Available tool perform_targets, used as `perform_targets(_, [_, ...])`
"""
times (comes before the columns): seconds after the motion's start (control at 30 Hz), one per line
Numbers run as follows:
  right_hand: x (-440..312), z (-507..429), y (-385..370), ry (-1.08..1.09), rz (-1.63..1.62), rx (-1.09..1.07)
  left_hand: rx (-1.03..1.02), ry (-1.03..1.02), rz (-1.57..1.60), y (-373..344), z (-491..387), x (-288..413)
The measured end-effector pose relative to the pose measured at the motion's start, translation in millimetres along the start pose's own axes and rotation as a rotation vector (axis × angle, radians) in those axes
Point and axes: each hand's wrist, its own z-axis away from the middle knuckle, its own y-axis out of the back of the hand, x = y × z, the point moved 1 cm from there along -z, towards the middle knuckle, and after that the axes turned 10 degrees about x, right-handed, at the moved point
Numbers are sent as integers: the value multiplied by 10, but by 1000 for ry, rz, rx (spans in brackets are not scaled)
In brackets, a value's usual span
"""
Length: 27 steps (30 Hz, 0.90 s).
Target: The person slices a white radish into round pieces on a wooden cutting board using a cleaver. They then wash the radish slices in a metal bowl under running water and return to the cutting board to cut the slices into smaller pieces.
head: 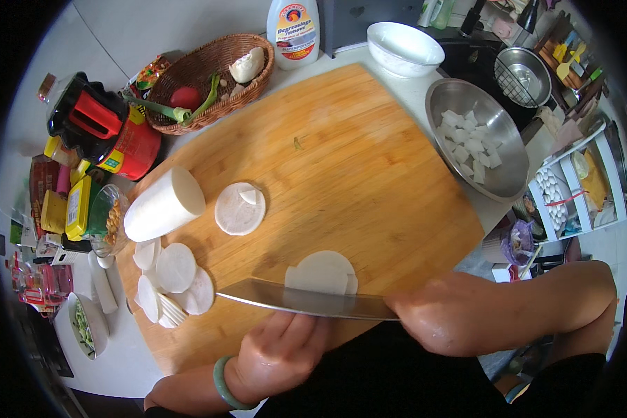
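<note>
My right hand (pixel 439 313) grips a kitchen knife (pixel 313 305), its handle hidden in the fist. The wide blade points left across the near part of a bamboo cutting board (pixel 355 172). Beyond the blade lie overlapping round slices of white radish (pixel 321 269), partly covered by it. My left hand (pixel 282 345), with a green bangle at the wrist, is bent close to the blade's near side; its fingertips are hidden behind the metal. Further left are a thick radish piece (pixel 164 204), a single slice with a small piece on it (pixel 239 211) and several slices heaped together (pixel 175 282).
Right of the board, a steel bowl (pixel 480 172) holds radish chunks (pixel 470 138). A white bowl (pixel 405 49), cleaner bottle (pixel 293 34) and wicker basket (pixel 214 52) line the far side. At left stand a red container (pixel 130 146), a peanut bowl (pixel 104 245) and a bowl of chopped greens (pixel 86 324).
</note>
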Motion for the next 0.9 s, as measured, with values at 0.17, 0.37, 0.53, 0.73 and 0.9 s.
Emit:
perform_targets(0.17, [15,108,-122,98,76,124,5,-27,-27,20,40,25])
perform_targets(0.37, [44,398,-135,118,50,228,16,-3,-9,98,30,-27])
perform_targets(0.53, [111,613,-114,-49,-14,411,-151,177,135,150,-332,-251])
perform_targets(0.73, [299,678,-145,-82,-88,589,-443,129,259,58,-691,-410])
perform_targets(0.9, [425,648,-94,-84,-75,660,-360,380,122,2,-676,-257])
